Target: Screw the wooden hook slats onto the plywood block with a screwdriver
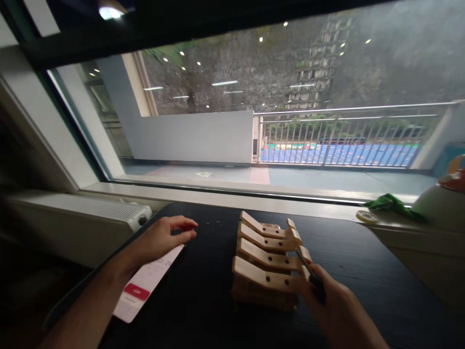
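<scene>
My left hand (169, 237) hovers at the left of the dark table, fingers apart and nothing in them, near the top end of a flat white card (145, 286) with a red block and print on it. Several pale, bent wooden pieces (269, 261), each with two dark round holes, lie side by side on a rough brown wooden base (256, 293). My right hand (336, 295) is closed around a slim tool (317, 281) with a black handle and thin dark shaft. The tool's tip is at the right ends of the pieces; whether it touches is unclear.
Small crumbs (218, 222) lie on the black tabletop (203, 291). A radiator (87, 211) stands left. On the right sill are a green cloth (392, 206), a yellowish tape roll (366, 216) and a white rounded container (441, 203). A large window closes off the far side.
</scene>
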`<state>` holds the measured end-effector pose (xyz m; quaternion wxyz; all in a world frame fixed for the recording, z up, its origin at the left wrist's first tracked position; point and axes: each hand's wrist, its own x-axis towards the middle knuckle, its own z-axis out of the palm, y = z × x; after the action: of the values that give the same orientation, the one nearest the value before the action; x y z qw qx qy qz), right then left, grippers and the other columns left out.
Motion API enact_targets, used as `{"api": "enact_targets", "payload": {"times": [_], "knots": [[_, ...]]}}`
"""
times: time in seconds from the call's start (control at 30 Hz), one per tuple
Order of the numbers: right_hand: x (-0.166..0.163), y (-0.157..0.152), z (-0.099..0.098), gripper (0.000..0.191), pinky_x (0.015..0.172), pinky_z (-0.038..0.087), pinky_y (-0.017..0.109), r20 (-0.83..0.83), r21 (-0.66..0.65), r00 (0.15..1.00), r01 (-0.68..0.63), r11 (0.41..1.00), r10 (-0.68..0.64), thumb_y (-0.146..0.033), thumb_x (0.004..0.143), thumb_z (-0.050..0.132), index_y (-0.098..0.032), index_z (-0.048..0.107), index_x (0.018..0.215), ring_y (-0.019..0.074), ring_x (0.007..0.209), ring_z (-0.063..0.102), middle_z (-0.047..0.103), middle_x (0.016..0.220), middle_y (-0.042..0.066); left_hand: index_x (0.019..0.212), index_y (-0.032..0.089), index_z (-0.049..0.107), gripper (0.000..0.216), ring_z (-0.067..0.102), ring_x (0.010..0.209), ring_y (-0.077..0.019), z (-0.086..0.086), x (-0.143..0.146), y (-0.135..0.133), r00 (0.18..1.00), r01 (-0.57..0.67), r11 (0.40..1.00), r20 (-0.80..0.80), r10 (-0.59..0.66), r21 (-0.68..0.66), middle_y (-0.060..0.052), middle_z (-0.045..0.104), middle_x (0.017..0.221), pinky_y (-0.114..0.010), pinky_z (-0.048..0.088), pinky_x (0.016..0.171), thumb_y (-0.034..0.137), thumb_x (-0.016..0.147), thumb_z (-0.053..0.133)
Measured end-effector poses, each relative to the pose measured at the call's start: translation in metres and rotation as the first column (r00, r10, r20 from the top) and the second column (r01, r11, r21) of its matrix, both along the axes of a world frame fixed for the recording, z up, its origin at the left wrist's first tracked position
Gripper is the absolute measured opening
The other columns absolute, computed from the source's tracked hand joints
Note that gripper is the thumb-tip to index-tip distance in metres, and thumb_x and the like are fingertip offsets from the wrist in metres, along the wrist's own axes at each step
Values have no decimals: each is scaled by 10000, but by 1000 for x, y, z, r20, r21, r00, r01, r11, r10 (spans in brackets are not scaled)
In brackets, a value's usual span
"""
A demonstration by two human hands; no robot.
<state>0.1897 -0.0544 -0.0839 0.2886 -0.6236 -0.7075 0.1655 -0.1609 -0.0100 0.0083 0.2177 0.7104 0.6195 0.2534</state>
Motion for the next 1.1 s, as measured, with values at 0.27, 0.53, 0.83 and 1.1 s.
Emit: {"api": "enact_targets", "payload": {"times": [0.27,0.53,0.83,1.1], "knots": [[12,12,-16,373,540,446,201,-23,5,999,-31,1000,31,-482,790,460,-204,555,1019,169,624,637,685,716,15,877,173,674,158,623,932,-239,-22,-109,70,842,-327,945,-461,280,-25,-45,691,956,-287,478,789,266,792,579],[14,12,-20,386,546,450,184,-20,10,999,-41,999,41,-493,792,460,-199,560,1021,166,636,643,691,724,22,1128,172,536,275,582,956,-205,-55,-106,82,794,-375,920,-553,254,-116,-77,561,1149,-393,501,795,278,875,519],[2,4,-2,270,561,426,220,-14,26,999,-47,999,47,-367,831,418,-199,547,997,164,631,620,679,738,20,904,129,631,207,624,831,-211,4,-35,66,856,-248,969,-467,224,11,-56,667,858,-313,488,739,267,851,486],[-6,-2,16,253,559,408,244,17,19,1000,-15,1000,15,-263,818,384,-182,556,986,184,644,617,675,755,48,767,195,666,146,603,728,-146,38,120,-18,910,409,909,-104,-401,76,20,680,765,-203,440,658,230,766,524]]}}
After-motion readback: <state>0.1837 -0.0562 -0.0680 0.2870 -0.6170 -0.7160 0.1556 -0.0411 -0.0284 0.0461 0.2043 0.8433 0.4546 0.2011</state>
